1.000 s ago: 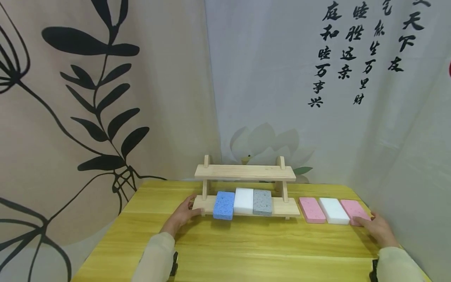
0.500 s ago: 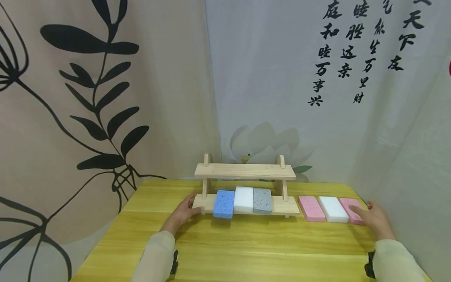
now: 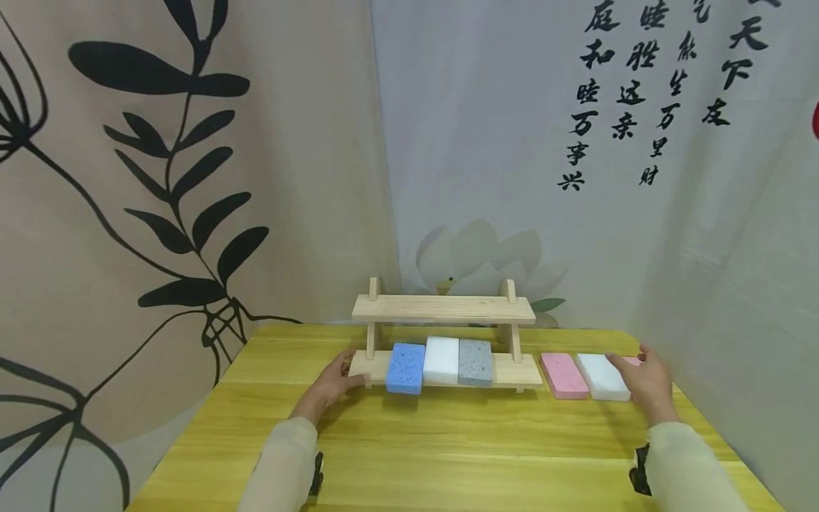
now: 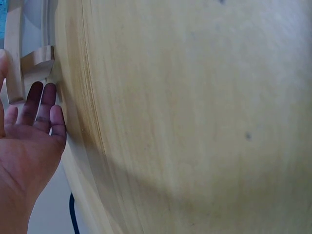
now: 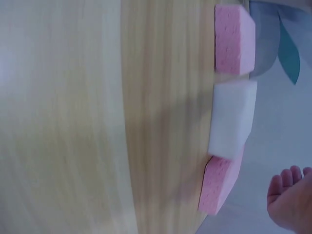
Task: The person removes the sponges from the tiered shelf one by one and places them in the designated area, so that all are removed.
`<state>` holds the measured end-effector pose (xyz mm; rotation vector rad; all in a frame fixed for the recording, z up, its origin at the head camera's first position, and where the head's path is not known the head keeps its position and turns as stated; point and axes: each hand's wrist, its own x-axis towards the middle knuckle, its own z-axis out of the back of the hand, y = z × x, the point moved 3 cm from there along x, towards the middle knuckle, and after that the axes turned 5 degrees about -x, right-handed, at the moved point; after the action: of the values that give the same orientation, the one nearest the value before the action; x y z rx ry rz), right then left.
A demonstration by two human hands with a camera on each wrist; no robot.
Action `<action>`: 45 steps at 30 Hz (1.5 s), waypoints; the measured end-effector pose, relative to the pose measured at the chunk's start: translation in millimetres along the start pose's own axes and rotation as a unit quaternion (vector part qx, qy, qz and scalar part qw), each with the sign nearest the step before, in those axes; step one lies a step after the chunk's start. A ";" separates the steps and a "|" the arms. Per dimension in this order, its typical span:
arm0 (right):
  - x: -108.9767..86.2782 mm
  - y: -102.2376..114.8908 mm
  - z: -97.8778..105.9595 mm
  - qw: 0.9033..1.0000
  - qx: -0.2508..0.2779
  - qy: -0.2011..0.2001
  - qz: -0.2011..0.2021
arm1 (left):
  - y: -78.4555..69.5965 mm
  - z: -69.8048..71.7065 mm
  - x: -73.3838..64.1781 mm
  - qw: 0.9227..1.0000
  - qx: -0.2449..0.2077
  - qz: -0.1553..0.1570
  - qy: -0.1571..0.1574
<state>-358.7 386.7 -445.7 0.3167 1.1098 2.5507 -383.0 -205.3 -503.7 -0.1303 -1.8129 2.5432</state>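
My left hand point(image 3: 328, 385) is at the left end of the lower board of a two-tier wooden shelf point(image 3: 441, 307), thumb in front and fingers round the end. In the left wrist view, that hand's palm point(image 4: 29, 156) faces the camera. On the lower board lean a blue sponge point(image 3: 405, 368), a white sponge point(image 3: 441, 360) and a grey sponge point(image 3: 475, 363). My right hand point(image 3: 652, 387), holding nothing, hovers over the right pink sponge point(image 5: 220, 183) and mostly hides it in the head view. Beside it lie another white sponge point(image 5: 233, 119) and another pink sponge point(image 3: 564, 375).
Everything stands on a yellowish wooden table point(image 3: 409, 455). A printed curtain point(image 3: 307, 178) with leaves and writing hangs right behind it, and a pale cloth point(image 3: 755, 299) borders the right side. The shelf's upper board overhangs the sponges from behind.
My right hand has left the right pink sponge's outer edge and shifted left and away from me, now overlapping that sponge and the white one's corner. The left hand and sponges have stayed put.
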 end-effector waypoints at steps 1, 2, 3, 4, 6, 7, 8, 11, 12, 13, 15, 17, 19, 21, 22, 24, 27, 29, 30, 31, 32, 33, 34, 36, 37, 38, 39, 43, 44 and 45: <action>-2.6 3.2 -0.8 1.000 0.003 -0.004 -0.005 | -0.5 -0.6 0.3 1.000 -0.002 0.002 0.001; -4.9 6.7 -1.3 1.000 0.006 -0.008 -0.008 | -0.9 -1.1 0.9 1.000 -0.003 0.001 0.002; -7.5 10.5 -1.8 1.000 0.009 -0.013 -0.008 | -1.0 -1.4 1.4 1.000 -0.004 0.003 0.002; -10.1 14.3 -2.3 1.000 0.012 -0.017 -0.007 | -0.9 -1.6 1.8 1.000 -0.002 0.002 0.004; -14.6 21.8 -4.0 0.999 0.014 -0.028 0.002 | -0.8 -1.8 2.2 1.000 -0.002 0.004 0.005; -16.4 25.3 -5.1 0.999 0.014 -0.036 0.009 | -0.7 -1.8 2.0 1.000 -0.003 0.007 0.005; -18.1 28.6 -6.8 0.999 0.015 -0.043 0.013 | -0.6 -1.8 1.8 1.000 -0.004 0.008 0.006; -23.2 37.7 -14.0 0.998 0.014 -0.059 0.023 | 0.0 -1.2 0.6 1.000 -0.006 0.013 0.010; -25.5 40.9 -17.2 0.998 0.015 -0.063 0.025 | 0.0 -0.8 0.3 1.000 -0.008 0.013 0.012; -27.7 44.3 -20.6 0.997 0.016 -0.065 0.028 | 0.2 -0.3 0.0 1.000 -0.008 0.014 0.012; -33.0 51.5 -28.6 0.997 0.019 -0.068 0.030 | 0.5 0.7 0.0 1.000 -0.009 0.012 0.011; -39.1 58.6 -37.7 0.997 0.022 -0.074 0.032 | 0.4 1.4 0.1 1.000 -0.010 0.009 0.011; -45.0 65.4 -47.2 0.996 0.028 -0.078 0.031 | 0.6 2.0 0.2 1.000 -0.011 0.009 0.011; -50.4 71.4 -57.3 0.996 0.032 -0.082 0.031 | 0.0 2.4 0.1 1.000 -0.011 0.008 0.014; -52.9 74.8 -62.2 0.995 0.033 -0.083 0.033 | -0.6 2.4 -0.3 1.000 -0.010 0.009 0.016; -57.4 80.8 -71.6 0.995 0.037 -0.082 0.041 | -1.3 2.3 -1.0 1.000 -0.009 0.012 0.017; -65.7 91.4 -85.5 0.995 0.043 -0.075 0.053 | -1.9 1.9 -0.9 1.000 -0.009 0.011 0.019; -71.6 97.6 -95.0 0.995 0.045 -0.069 0.060 | -1.6 1.2 -0.2 1.000 -0.008 0.009 0.019; -74.9 100.6 -99.7 0.995 0.048 -0.065 0.062 | -1.2 0.9 0.3 1.000 -0.010 0.008 0.019; -78.1 104.1 -105.2 0.995 0.049 -0.059 0.062 | -1.0 1.3 0.6 1.000 -0.011 0.008 0.019; -80.7 107.1 -110.4 0.995 0.049 -0.053 0.064 | -0.7 1.5 0.8 1.000 -0.012 0.008 0.019; -83.5 109.8 -115.6 0.995 0.047 -0.050 0.066 | -0.6 1.6 0.9 1.000 -0.011 0.007 0.019; -85.9 112.0 -120.6 0.996 0.042 -0.047 0.067 | -0.4 1.5 1.2 1.000 -0.010 0.006 0.020; -90.5 116.6 -129.3 0.996 0.033 -0.045 0.069 | 0.2 1.7 1.6 1.000 -0.008 0.006 0.021; -92.4 118.7 -133.1 0.996 0.027 -0.046 0.071 | 0.0 1.6 1.8 1.000 -0.006 0.006 0.022; -94.4 120.7 -136.5 0.996 0.023 -0.047 0.075 | 0.0 1.7 1.9 1.000 -0.005 0.006 0.022; -96.3 122.8 -139.7 0.996 0.019 -0.047 0.076 | -0.2 1.8 2.1 1.000 -0.004 0.006 0.022; -104.1 129.7 -151.3 0.996 0.011 -0.044 0.080 | 1.0 1.6 4.1 1.000 -0.011 0.009 0.021; -106.5 131.2 -153.9 0.996 0.012 -0.040 0.079 | 1.2 1.4 4.5 1.000 -0.012 0.007 0.023; -108.5 132.5 -156.8 0.996 0.014 -0.036 0.078 | 1.6 1.2 5.1 1.000 -0.012 0.007 0.023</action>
<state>-340.4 155.7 -460.0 0.5180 1.1355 2.6370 -388.2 -206.6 -505.1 -0.1995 -1.8333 2.5061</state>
